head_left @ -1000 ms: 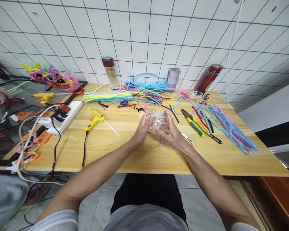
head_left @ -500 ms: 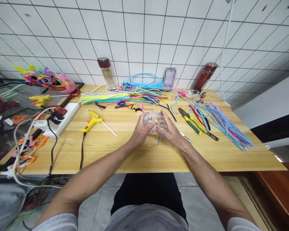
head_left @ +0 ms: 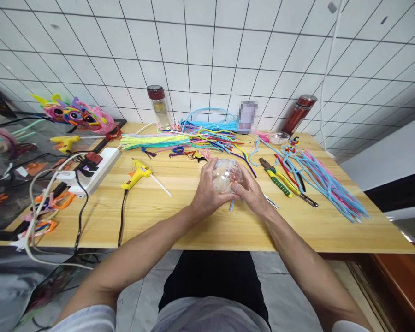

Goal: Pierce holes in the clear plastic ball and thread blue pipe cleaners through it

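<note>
A clear plastic ball (head_left: 226, 177) with small light and red marks sits between my two hands over the middle of the table. My left hand (head_left: 209, 189) wraps its left side and underside. From the right, my right hand (head_left: 249, 190) grips it, thumb pressed on the lower front. Fingertips behind the ball are partly hidden. Below the ball a short blue pipe cleaner (head_left: 231, 205) pokes out. Just right of my right hand lies a thin pen-like tool (head_left: 271, 201), and farther right are green-and-yellow pliers (head_left: 276, 177).
A yellow hot glue gun (head_left: 137, 174) lies to the left, near a white power strip (head_left: 98, 168) with trailing cords. Pipe cleaner bundles (head_left: 155, 141) stretch along the back, with more blue and pink ones (head_left: 332, 184) at right. Two bottles (head_left: 161, 108) (head_left: 299, 115) stand by the tiled wall.
The ball has turned and risen slightly in my hands. My left thumb has moved from its front to below it. The whole view has shifted a little.
</note>
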`<move>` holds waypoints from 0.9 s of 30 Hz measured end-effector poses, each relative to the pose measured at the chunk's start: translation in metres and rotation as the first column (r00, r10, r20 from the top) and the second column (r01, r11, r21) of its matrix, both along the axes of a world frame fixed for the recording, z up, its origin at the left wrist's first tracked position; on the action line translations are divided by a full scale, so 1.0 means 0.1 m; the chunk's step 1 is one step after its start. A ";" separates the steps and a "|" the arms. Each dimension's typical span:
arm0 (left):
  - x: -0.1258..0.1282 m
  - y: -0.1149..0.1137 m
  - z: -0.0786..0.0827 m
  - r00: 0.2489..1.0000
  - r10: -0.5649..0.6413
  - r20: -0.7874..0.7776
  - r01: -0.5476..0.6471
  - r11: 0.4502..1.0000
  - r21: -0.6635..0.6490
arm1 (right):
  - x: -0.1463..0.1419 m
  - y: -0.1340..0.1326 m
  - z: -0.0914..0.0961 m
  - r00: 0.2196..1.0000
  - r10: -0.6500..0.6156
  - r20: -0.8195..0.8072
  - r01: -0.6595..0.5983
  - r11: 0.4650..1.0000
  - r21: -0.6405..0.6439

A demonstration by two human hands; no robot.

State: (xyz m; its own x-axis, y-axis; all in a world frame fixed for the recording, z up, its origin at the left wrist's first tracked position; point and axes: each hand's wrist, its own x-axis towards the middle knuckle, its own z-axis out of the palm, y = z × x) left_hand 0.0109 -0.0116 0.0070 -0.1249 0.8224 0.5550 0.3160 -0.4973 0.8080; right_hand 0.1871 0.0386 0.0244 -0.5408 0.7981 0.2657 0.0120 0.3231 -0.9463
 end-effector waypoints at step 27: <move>-0.11 0.02 0.17 0.966 0.133 -0.222 -0.076 0.966 0.249 | -0.12 -0.01 0.14 0.999 0.040 -0.035 -0.042 0.998 -0.051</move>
State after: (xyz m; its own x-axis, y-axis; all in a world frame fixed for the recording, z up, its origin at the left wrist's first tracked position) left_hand 0.0002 -0.0097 0.0237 -0.0457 0.6537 0.7554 0.5425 -0.6187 0.5683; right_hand 0.1748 0.0371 0.0387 -0.5645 0.7887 0.2436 -0.0324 0.2738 -0.9613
